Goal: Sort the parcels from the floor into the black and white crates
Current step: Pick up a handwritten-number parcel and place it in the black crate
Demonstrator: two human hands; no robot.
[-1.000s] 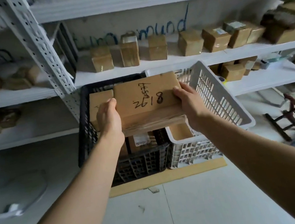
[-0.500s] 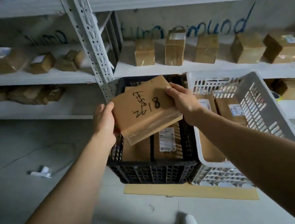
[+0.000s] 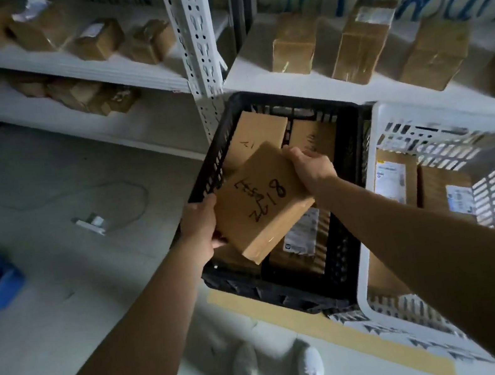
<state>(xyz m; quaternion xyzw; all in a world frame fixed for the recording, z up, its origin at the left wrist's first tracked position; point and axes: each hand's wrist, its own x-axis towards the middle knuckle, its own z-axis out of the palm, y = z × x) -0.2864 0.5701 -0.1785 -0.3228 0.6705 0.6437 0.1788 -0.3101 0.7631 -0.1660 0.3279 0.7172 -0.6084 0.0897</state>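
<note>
right now the left hand (image 3: 202,228) has its fingers curled under the near-left end of the parcel (image 3: 262,204) with the thumb on top, and the right hand (image 3: 310,164) clamps the far-right end, fingers wrapped over the edge. so the parcel's long axis seems to run from one hand to the other, slanting from near left to far right, and its marked face is tipped rather than level. it hangs in the air over the near-left part of the black crate (image 3: 291,292), with the left hand just at that crate's left wall and the right hand further in over its middle. straight below lie the packed parcels (image 3: 255,138), so i judge the drop goes down, not sideways. the white crate (image 3: 364,266) stands touching on the right, nearer the right arm.
</note>
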